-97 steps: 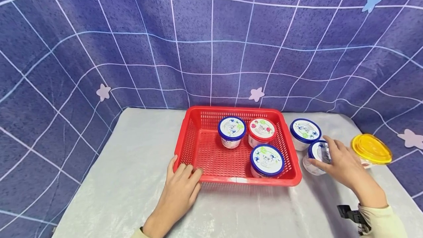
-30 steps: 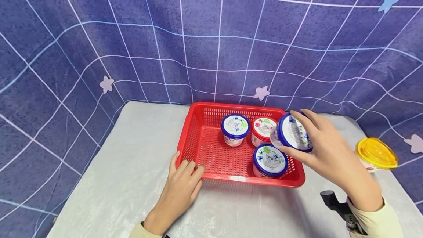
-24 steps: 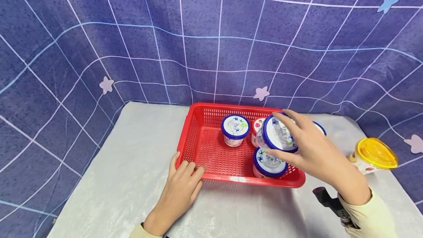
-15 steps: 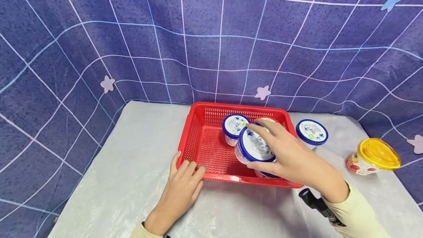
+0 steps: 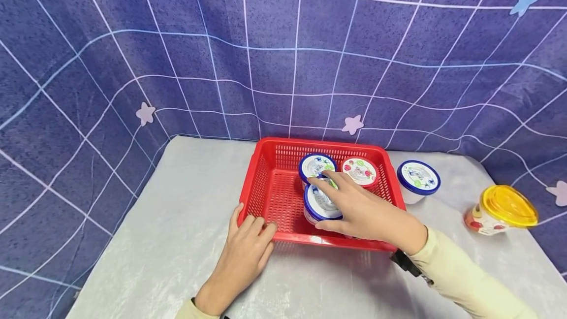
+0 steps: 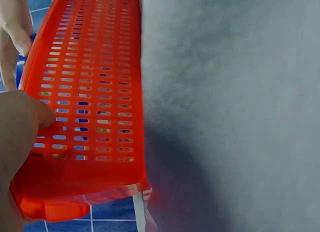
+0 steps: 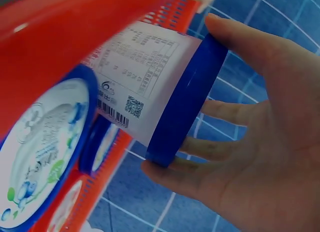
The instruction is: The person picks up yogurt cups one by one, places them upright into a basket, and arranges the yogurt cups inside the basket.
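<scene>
My left hand grips the front left corner of a red plastic basket, fingers over the rim; its thumb shows against the slotted wall in the left wrist view. My right hand holds a white tub with a blue lid by the lid's edge, over the basket's middle. In the right wrist view that tub shows a printed label and barcode. Behind it in the basket stand another blue-lidded tub and a red-lidded tub. A further blue-lidded tub is mostly hidden under my right hand in the head view.
Right of the basket, a blue-lidded tub stands on the grey-white table cover. Farther right is a cup with a yellow lid. A blue grid-patterned curtain hangs behind and at the sides.
My right hand took a blue-lidded tub from the table beside the basket, lifted it over the right rim and moved it left and lower into the basket. My left hand stays on the rim.
</scene>
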`<act>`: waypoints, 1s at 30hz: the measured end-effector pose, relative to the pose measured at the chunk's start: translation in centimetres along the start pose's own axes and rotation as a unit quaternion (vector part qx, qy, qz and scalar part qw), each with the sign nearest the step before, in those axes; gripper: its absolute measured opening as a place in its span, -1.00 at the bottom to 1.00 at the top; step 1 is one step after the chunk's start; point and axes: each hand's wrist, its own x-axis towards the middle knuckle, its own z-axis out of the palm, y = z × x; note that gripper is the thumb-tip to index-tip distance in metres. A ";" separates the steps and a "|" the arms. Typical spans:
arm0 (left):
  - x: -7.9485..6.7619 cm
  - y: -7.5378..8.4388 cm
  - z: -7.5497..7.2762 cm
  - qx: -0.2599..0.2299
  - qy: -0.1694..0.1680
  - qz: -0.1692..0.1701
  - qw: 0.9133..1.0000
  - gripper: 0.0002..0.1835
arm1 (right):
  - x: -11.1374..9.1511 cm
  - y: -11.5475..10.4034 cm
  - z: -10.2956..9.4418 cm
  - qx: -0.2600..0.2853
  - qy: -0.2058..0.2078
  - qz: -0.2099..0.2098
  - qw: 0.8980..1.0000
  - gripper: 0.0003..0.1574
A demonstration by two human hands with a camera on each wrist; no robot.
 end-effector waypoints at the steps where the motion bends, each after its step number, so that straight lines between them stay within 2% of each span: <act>1: 0.0 0.0 0.0 0.000 -0.001 -0.001 1.000 -0.75 | 0.2 0.0 0.2 -0.002 -0.004 -0.001 1.000 0.04; 8: -0.1 0.1 0.0 -0.001 -0.013 -0.005 1.000 -0.76 | 1.2 0.1 1.2 -0.026 -0.054 0.003 0.998 0.06; 17: 0.0 0.0 -0.1 0.001 -0.011 -0.002 1.000 -0.77 | 1.7 -0.5 2.4 -0.056 -0.105 0.018 0.993 0.12; 30: 0.0 0.0 -0.2 0.003 -0.016 -0.001 1.000 -0.75 | 1.5 -0.6 3.0 -0.098 -0.107 0.016 0.989 0.04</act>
